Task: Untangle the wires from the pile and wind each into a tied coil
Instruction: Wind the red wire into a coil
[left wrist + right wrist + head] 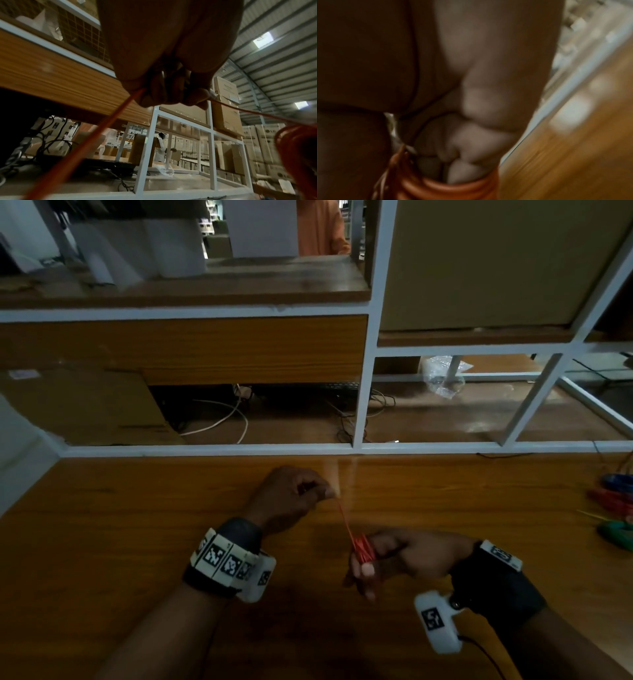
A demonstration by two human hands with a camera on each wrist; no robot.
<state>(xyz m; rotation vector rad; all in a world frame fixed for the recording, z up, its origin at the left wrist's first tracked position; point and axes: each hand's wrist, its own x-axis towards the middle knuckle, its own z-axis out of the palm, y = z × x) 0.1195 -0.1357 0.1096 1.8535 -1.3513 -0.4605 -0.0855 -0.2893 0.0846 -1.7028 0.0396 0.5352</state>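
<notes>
1. Red wire (344, 520): thin, taut strand running from the red coil up and to the left.
2. Red coil (363, 547): tight loops wound round fingers, held above the wooden table (137, 525).
3. Wire pile (616, 508): blue, red, green and yellow wires at the table's right edge.

My left grip (294, 498) sits over the tabletop (137, 525), farther from me than my right grip (394, 556). A wire (344, 520) runs between them to a coil (363, 547) around my right fingers. More coils (616, 508) lie far right. Shelves (366, 371) stand behind.
</notes>
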